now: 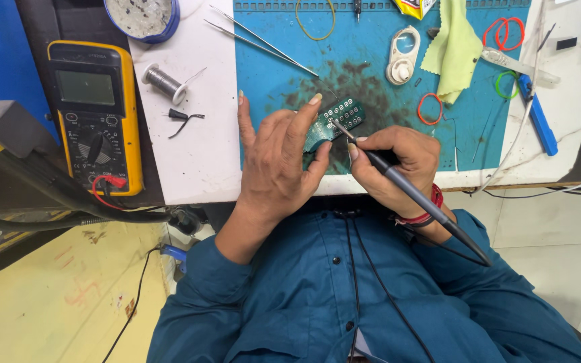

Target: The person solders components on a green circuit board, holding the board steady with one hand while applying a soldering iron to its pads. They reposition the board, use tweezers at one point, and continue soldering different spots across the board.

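Left hand (278,158) pinches a green circuit board (336,119); right hand (393,163) grips a soldering iron (398,181), tip on its pads. A slip could burn fingers (302,119) nearby.

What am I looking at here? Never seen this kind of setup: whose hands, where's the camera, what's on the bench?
There is no machine: one person works with bare hands, and the single picture comes from a camera on their head, looking down over their blue shirt at a bench.

The left hand steadies a small green circuit board on the blue work mat. The right hand grips a slim dark soldering iron like a pen, its tip on the board.

Also on the bench: a yellow multimeter at the left, a spool of solder wire, metal tweezers, a white plastic part, a pale green cloth, a few coloured rubber bands and a blue-handled tool.
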### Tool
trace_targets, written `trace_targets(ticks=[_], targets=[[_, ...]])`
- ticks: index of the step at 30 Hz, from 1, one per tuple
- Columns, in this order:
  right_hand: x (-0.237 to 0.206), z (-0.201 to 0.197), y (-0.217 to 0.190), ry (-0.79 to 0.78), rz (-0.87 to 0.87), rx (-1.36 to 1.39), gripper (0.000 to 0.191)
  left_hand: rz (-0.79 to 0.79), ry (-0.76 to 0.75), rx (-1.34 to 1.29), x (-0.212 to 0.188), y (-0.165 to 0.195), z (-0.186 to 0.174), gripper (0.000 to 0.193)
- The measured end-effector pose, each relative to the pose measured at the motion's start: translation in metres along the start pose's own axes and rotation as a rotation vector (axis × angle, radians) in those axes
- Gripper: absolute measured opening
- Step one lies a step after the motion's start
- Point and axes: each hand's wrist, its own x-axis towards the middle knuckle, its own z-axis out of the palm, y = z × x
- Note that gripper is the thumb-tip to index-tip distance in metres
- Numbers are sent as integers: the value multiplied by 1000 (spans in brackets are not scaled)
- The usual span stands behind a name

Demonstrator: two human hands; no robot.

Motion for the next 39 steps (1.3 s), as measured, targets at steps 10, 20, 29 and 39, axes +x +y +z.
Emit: trace_targets(ticks=[10,20,29,39], targets=[[-1,2,0,0,-15,4,13,-8,6,-12,-2,-1,2,75],[-1,1,1,-10,-29,1,14,-7,12,-12,-2,-1,2,75],[0,1,1,-3,-36,-7,14,-11,5,-9,-2,0,2,75],[-1,1,2,-9,-46,2,15,-13,4,-14,-3,0,1,75]])
